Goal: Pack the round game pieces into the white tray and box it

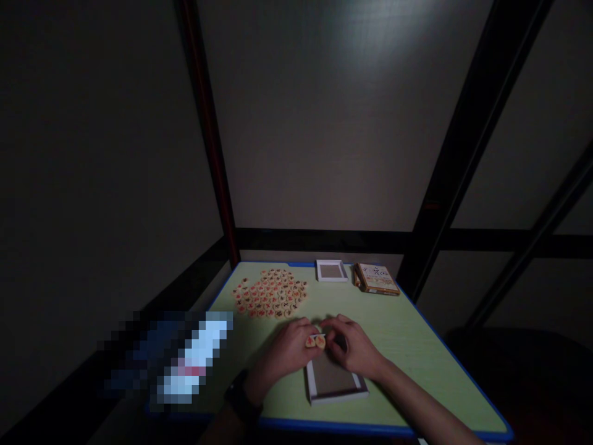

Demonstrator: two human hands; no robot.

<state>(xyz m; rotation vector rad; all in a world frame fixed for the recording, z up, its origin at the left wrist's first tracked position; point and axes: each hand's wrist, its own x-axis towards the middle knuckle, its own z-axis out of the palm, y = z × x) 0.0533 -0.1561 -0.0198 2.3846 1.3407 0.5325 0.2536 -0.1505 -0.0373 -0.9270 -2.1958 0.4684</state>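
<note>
My left hand [291, 347] is closed around two round Chinese chess pieces [315, 342], side by side with red characters facing me. They are at the far left part of a shallow white box tray [311, 386] with a brown bottom. Close by on the right, my right hand [351, 346] is curled, with its index finger reaching towards the pieces and its thumb apart from it. I see nothing between those fingers. The tray's far rim is partly hidden by both hands.
Many more chess pieces [271, 293] with red or dark characters lie spread at the table's [435, 383] far left. Another white tray [332, 280] and a printed box [377, 278] are at the back. A blurred bright patch [199, 355] shows at the left edge.
</note>
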